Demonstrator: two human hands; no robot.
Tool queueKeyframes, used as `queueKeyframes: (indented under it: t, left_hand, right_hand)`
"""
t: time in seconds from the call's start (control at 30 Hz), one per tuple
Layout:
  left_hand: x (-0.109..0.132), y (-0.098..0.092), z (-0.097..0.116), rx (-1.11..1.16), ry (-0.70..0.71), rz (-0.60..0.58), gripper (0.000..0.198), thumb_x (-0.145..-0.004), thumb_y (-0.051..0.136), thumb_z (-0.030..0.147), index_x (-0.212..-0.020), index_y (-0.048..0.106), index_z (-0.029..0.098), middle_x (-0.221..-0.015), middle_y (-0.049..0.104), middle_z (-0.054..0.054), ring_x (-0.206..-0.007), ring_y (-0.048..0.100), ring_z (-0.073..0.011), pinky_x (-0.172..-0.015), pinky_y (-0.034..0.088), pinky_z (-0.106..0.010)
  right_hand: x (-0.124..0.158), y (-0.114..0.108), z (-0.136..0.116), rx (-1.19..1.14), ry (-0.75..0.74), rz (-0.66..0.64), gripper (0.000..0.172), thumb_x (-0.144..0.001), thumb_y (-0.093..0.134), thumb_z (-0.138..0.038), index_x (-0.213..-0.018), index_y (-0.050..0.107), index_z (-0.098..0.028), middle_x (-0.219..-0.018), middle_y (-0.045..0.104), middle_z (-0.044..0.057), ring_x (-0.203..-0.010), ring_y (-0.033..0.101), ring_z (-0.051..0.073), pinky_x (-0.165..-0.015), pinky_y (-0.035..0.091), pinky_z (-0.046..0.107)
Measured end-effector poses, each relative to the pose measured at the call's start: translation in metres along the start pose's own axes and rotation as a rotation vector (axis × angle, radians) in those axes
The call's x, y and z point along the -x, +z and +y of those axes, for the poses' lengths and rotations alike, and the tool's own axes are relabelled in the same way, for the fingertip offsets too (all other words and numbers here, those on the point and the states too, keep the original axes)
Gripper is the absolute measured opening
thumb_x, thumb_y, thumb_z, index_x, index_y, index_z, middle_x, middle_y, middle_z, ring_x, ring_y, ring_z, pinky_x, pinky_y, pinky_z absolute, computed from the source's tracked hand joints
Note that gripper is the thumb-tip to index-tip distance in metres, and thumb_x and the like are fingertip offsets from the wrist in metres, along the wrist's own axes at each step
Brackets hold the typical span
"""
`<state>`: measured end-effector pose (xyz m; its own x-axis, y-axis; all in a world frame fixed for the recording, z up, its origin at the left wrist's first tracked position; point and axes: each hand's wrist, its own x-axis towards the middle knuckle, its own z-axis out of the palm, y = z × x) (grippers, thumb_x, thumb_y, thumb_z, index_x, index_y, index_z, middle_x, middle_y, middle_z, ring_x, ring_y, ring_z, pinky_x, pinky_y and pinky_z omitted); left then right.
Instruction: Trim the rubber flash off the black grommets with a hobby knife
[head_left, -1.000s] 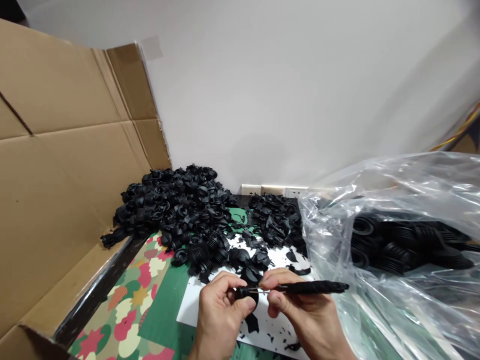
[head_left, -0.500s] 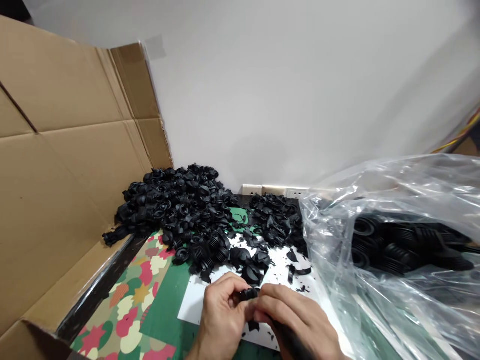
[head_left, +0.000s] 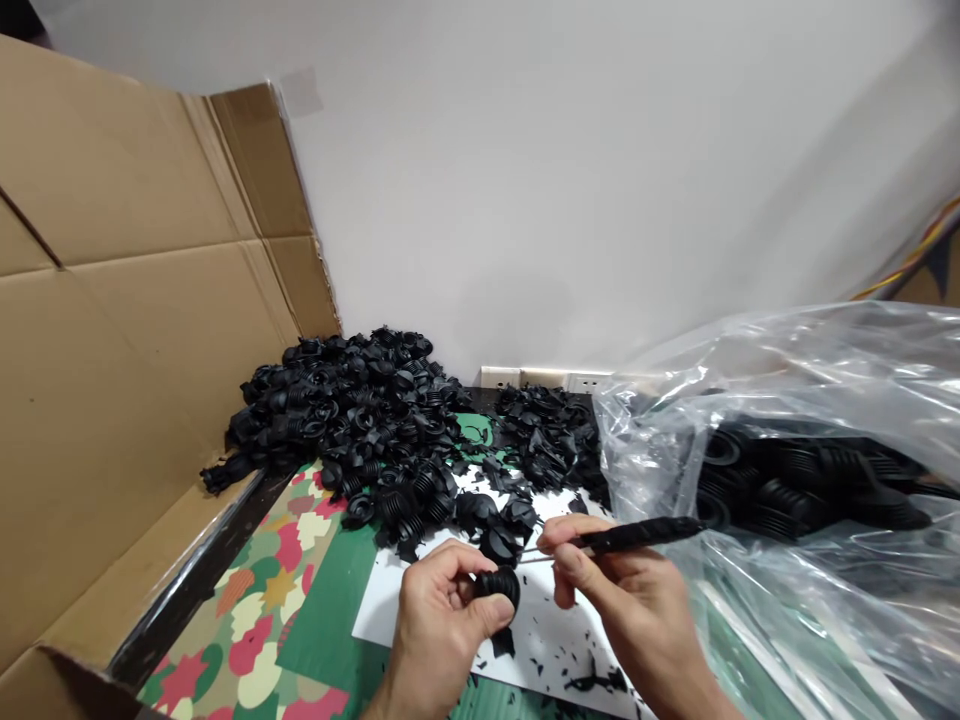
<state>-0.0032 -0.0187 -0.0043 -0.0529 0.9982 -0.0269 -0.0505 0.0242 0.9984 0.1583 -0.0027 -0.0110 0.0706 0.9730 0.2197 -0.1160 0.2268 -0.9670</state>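
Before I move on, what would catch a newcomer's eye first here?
First, the big heap of black ribbed parts at the back left, beside the cardboard. Next, the clear plastic bag on the right, with more black parts. Front and centre, the left hand holds a ribbed piece, the right hand a black-handled tool.

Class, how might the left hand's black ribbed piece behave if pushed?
The black ribbed piece probably flexes, given its stacked folds. It may roll, since its ribs look round. It seems light: the left hand pinches it.
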Motion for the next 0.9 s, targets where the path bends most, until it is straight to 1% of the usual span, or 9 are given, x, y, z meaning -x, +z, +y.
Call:
queueKeyframes:
  t: [0.1,0.23,0.33,0.47,0.57,0.67,0.77,0.83,0.9]
  left_hand:
    - [0.000,0.000,0.000,-0.003,-0.026,-0.016,0.013,-0.056,0.068,0.007,-0.065,0.067,0.015,-0.062,0.053,0.002,-0.053,0.045,-0.0099,-0.047,0.035,-0.020]
    - [0.001,0.001,0.000,-0.023,-0.037,-0.016,0.011,-0.055,0.066,0.006,-0.063,0.066,0.014,-0.062,0.054,0.002,-0.052,0.046,-0.0102,-0.046,0.035,-0.021]
    - [0.001,0.002,-0.002,-0.038,-0.033,-0.034,0.010,-0.057,0.065,0.007,-0.063,0.067,0.014,-0.065,0.055,0.000,-0.053,0.047,-0.0120,-0.046,0.036,-0.023]
    - [0.002,0.001,-0.005,-0.071,0.002,-0.030,0.010,-0.057,0.065,0.007,-0.063,0.067,0.015,-0.066,0.055,0.000,-0.055,0.048,-0.0131,-0.049,0.037,-0.024]
    - [0.002,0.001,-0.007,-0.076,-0.016,-0.023,0.010,-0.057,0.066,0.008,-0.063,0.067,0.015,-0.066,0.054,0.000,-0.054,0.046,-0.0124,-0.047,0.035,-0.024]
    - [0.001,0.000,-0.009,-0.109,-0.017,-0.019,0.009,-0.057,0.069,0.009,-0.063,0.067,0.015,-0.066,0.053,0.000,-0.053,0.043,-0.0119,-0.047,0.033,-0.024]
    - [0.000,-0.001,-0.011,-0.165,0.002,-0.021,0.010,-0.057,0.072,0.011,-0.064,0.066,0.015,-0.064,0.051,0.001,-0.052,0.039,-0.0110,-0.046,0.030,-0.023]
    - [0.001,-0.001,-0.010,-0.211,0.045,-0.042,0.008,-0.060,0.072,0.013,-0.061,0.064,0.015,-0.062,0.050,0.002,-0.052,0.039,-0.0113,-0.047,0.030,-0.023]
    - [0.003,0.000,-0.009,-0.268,0.084,-0.081,0.011,-0.061,0.069,0.009,-0.056,0.061,0.016,-0.060,0.050,0.002,-0.055,0.042,-0.0123,-0.050,0.031,-0.024]
  right_hand:
    - [0.002,0.000,0.002,-0.050,-0.012,-0.069,0.017,-0.075,0.068,-0.036,-0.077,0.069,-0.019,-0.074,0.067,0.004,-0.045,0.058,0.013,-0.053,0.051,0.029]
    - [0.005,0.002,0.005,-0.094,-0.021,-0.126,0.011,-0.077,0.068,-0.031,-0.079,0.070,-0.020,-0.077,0.065,0.002,-0.044,0.057,0.010,-0.050,0.050,0.025]
    - [0.007,0.006,0.008,-0.128,-0.027,-0.180,0.007,-0.077,0.067,-0.028,-0.080,0.070,-0.022,-0.080,0.064,0.002,-0.046,0.058,0.009,-0.047,0.050,0.022]
    - [0.008,0.007,0.012,-0.133,-0.035,-0.205,0.006,-0.078,0.067,-0.026,-0.081,0.069,-0.022,-0.082,0.063,0.002,-0.048,0.058,0.009,-0.047,0.050,0.022]
    - [0.008,0.006,0.014,-0.090,-0.085,-0.212,0.005,-0.079,0.065,-0.025,-0.082,0.069,-0.022,-0.083,0.062,0.003,-0.048,0.057,0.009,-0.047,0.050,0.023]
    - [0.009,0.008,0.012,0.006,-0.189,-0.235,0.004,-0.081,0.063,-0.023,-0.083,0.067,-0.023,-0.082,0.063,0.003,-0.052,0.058,0.011,-0.046,0.049,0.022]
    - [0.011,0.012,0.004,0.162,-0.343,-0.289,0.007,-0.084,0.059,-0.022,-0.080,0.065,-0.022,-0.075,0.064,0.003,-0.059,0.062,0.015,-0.050,0.050,0.022]
    - [0.011,0.014,-0.001,0.305,-0.515,-0.321,0.015,-0.088,0.052,-0.023,-0.079,0.065,-0.021,-0.070,0.065,0.003,-0.057,0.062,0.015,-0.049,0.050,0.021]
    - [0.008,0.012,-0.003,0.457,-0.736,-0.275,0.021,-0.090,0.046,-0.021,-0.082,0.065,-0.020,-0.069,0.066,0.005,-0.056,0.063,0.015,-0.050,0.050,0.022]
